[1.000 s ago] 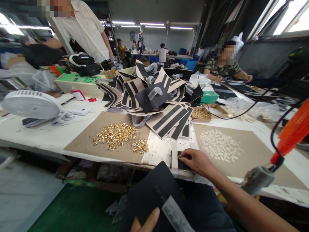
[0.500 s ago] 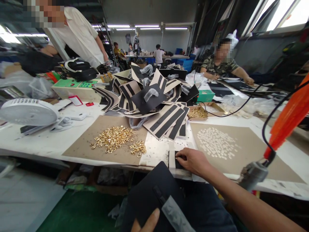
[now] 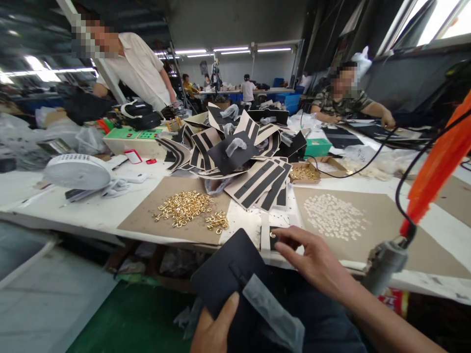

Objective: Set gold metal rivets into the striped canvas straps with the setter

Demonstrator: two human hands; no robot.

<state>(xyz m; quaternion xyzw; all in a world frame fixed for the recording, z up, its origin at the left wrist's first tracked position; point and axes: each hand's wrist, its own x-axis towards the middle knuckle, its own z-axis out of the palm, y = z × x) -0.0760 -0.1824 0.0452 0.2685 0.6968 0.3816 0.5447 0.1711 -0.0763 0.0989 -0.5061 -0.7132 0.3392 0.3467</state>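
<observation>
My left hand (image 3: 217, 323) is closed on the lower edge of a black flat panel (image 3: 230, 272), its thumb on top. A strip in clear plastic wrap (image 3: 274, 311) hangs from the panel's middle. My right hand (image 3: 309, 250) hovers at the table's front edge with thumb and fingers apart and nothing seen between them. Just left of its fingertips, a small gold ring-shaped piece (image 3: 273, 235) lies on a black pad (image 3: 274, 243). Left of the pad are gold buckle-like pieces (image 3: 186, 208) heaped on brown card; to the right, small pale washers (image 3: 333, 215) are spread out.
A pile of black-and-beige striped panels (image 3: 253, 184) covers the table's middle. Behind it stand a cardboard box of gold parts (image 3: 303, 172) and a green box (image 3: 317, 147). A white fan (image 3: 77, 170) lies left. An orange-wrapped tool (image 3: 386, 260) hangs right. Co-workers are beyond.
My right hand has drawn back from the black pad and its fingers have parted, exposing the gold ring-shaped piece. My left hand has raised the black panel towards the table edge.
</observation>
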